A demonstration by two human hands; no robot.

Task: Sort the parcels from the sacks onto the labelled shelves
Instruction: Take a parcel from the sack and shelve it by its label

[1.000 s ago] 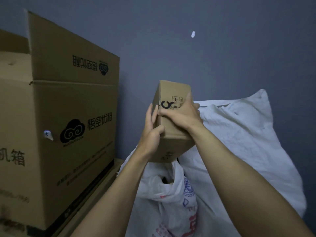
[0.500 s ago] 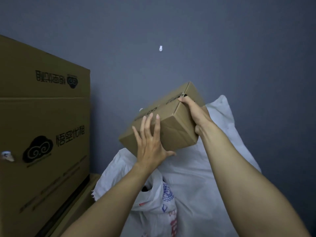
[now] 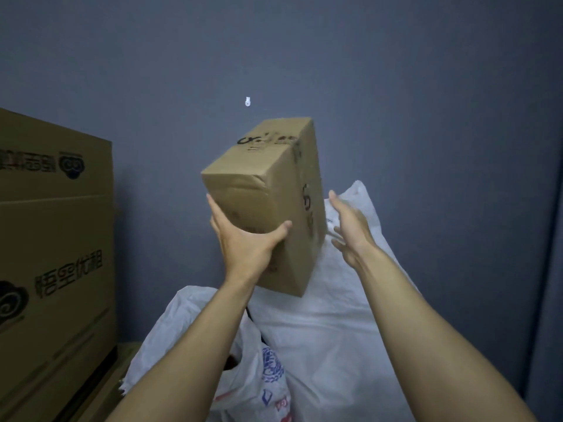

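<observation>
A brown cardboard parcel [image 3: 268, 190] with black print is held up in front of the dark wall, tilted with one end toward me. My left hand [image 3: 243, 242] grips its lower near end, thumb across the face and fingers along the left side. My right hand [image 3: 350, 229] is open just right of the parcel, fingers spread, apart from the cardboard. Below them lie white woven sacks [image 3: 329, 336], one with its mouth open and blue and red print [image 3: 271, 379].
A large printed cardboard box [image 3: 54, 269] stands at the left, on flattened cardboard [image 3: 100, 391]. A small white hook [image 3: 248, 102] sits on the dark grey wall. A darker wall corner [image 3: 545, 269] runs down the right edge.
The parcel has been turned from lying sideways to end-on and lifted. My left hand took hold of its lower end; my right hand let go and moved off to the right.
</observation>
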